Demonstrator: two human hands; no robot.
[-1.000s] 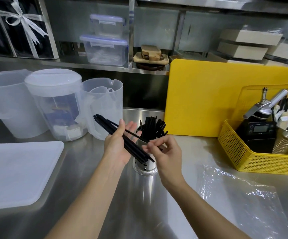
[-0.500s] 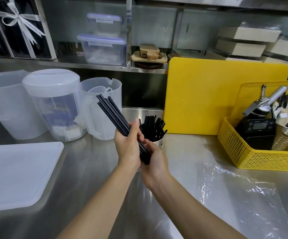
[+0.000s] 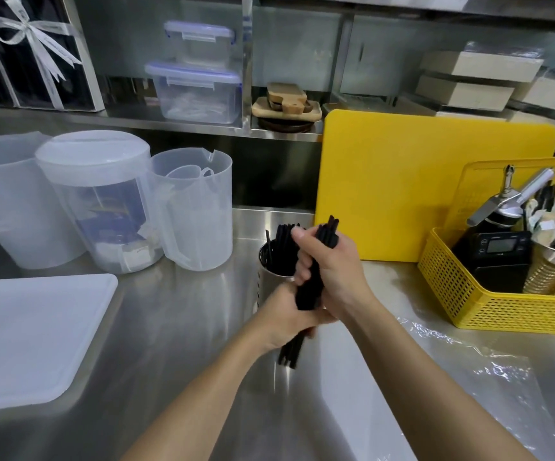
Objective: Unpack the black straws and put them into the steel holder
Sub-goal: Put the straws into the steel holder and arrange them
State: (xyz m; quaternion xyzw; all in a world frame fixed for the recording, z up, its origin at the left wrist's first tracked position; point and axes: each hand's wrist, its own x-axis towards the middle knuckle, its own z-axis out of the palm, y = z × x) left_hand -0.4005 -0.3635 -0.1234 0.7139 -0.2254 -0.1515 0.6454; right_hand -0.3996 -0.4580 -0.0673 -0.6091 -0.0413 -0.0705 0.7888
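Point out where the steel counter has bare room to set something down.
Bare counter lies between the white board and the steel holder. Crowded: translucent pitchers behind it, yellow basket and plastic wrapper on the right.

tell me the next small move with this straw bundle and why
Probably lift the straw bundle until its lower ends clear the rim of the steel holder. The right hand and left hand both grip it, nearly upright, but its ends hang below the rim, in front of the holder.
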